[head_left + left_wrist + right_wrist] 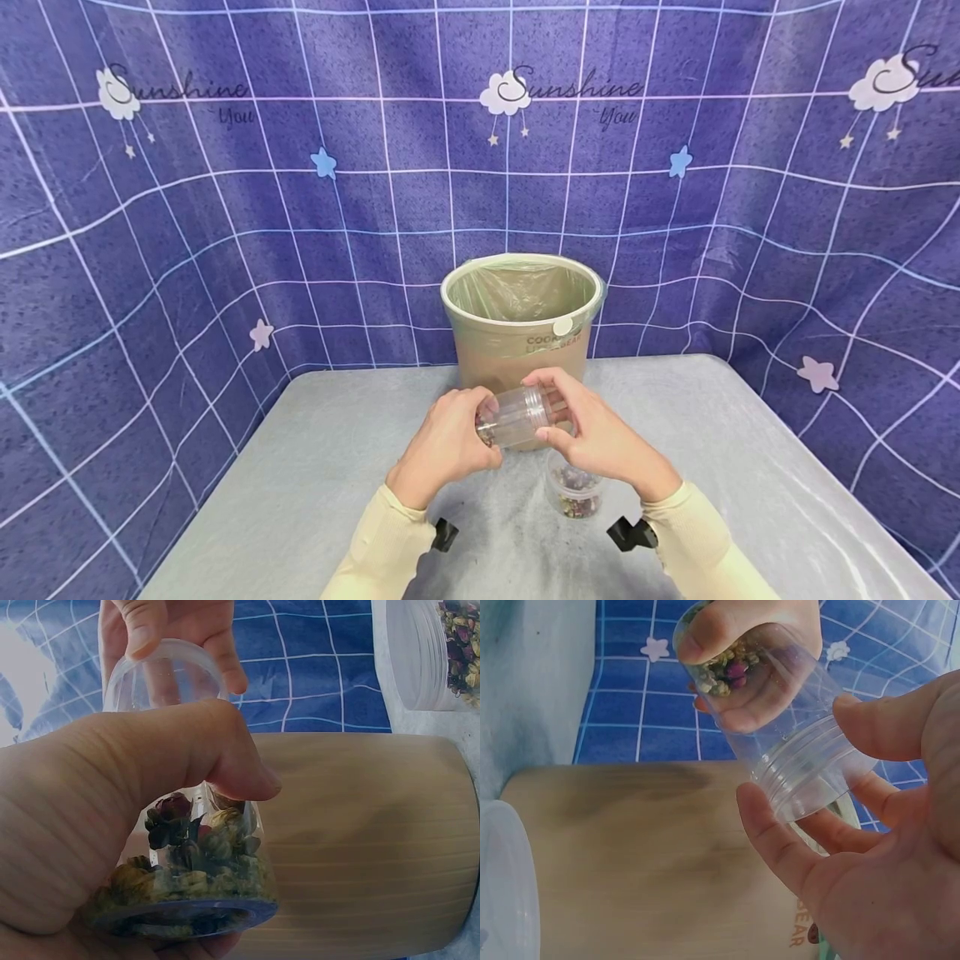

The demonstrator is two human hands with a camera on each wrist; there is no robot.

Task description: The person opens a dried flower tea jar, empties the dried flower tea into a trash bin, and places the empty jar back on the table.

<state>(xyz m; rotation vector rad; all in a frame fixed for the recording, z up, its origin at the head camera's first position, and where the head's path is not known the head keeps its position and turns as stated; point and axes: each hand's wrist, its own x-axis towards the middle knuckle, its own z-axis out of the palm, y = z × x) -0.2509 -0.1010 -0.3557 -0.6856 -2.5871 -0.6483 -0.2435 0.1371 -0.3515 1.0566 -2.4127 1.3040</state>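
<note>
Lowest in the frame we see a jar of dried flowers [579, 505] on the grey bench [300, 517], then, at lower centre, the left hand [447, 435] curled round the base of a tilted clear jar [516, 419] and the right hand [592, 425] gripping its mouth with bent fingers, beyond them a lined bin [513, 362], and behind everything a blue curtain [408, 200].

Far on the grey table [300, 500] stands a round beige plastic bin [495, 358]; nearer, left of a transparent flower-filled plastic tub [577, 505], is a clear cylindrical plastic jar [513, 418].
</note>
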